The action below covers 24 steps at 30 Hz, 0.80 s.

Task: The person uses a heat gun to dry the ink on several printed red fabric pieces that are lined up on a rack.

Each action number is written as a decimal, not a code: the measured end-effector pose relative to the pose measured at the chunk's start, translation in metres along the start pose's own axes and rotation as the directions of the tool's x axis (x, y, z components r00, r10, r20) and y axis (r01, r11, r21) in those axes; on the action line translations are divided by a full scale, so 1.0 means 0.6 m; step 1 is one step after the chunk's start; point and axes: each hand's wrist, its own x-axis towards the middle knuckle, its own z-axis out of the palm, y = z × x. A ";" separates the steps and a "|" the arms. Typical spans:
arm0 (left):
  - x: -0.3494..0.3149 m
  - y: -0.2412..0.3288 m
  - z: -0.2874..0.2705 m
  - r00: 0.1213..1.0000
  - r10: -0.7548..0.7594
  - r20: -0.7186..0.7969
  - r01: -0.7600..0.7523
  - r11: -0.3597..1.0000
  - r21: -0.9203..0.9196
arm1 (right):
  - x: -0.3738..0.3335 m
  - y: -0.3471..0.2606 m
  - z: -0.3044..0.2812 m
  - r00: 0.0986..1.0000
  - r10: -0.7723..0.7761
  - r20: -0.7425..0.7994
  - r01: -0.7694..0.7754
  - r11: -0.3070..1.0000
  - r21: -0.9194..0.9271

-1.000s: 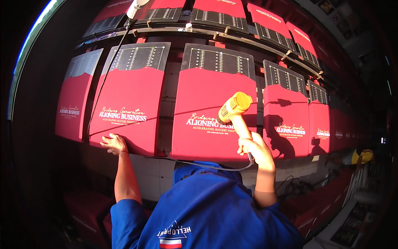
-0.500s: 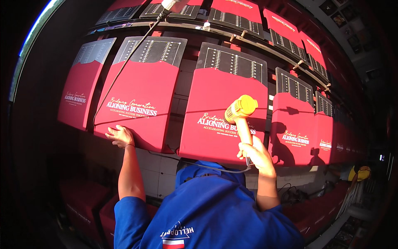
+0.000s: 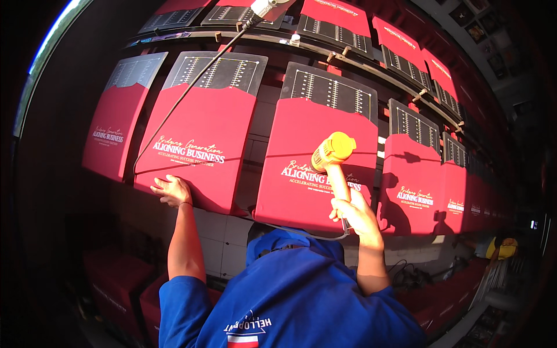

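Since the earlier frame, both hands sit slightly lower. I see my right hand (image 3: 355,213) wrapped tight around the yellow heat gun (image 3: 333,152), its nozzle facing the middle red printed panel (image 3: 316,168) above my fingers. My left hand (image 3: 172,191) lies flat, fingers spread, on the neighbouring red panel (image 3: 194,148). Best to sweep evenly across the white lettering.

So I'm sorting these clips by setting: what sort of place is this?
Probably a print workshop. Rows of red printed cloths are stretched over dark boards along a rail, and the right hand points a yellow heat gun at one.
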 end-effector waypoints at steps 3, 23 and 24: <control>-0.003 0.001 -0.006 1.000 0.002 0.018 -0.002 1.000 -0.017 | 0.002 -0.002 -0.002 0.998 0.031 0.057 -0.033 0.999 0.024; -0.001 0.000 -0.003 1.000 0.002 -0.003 -0.002 1.000 0.029 | 0.044 -0.023 0.036 0.980 0.031 0.195 -0.038 0.999 0.033; -0.002 0.002 -0.004 1.000 0.003 0.003 -0.003 1.000 0.028 | 0.047 -0.020 0.043 0.986 -0.009 0.164 0.003 1.000 0.031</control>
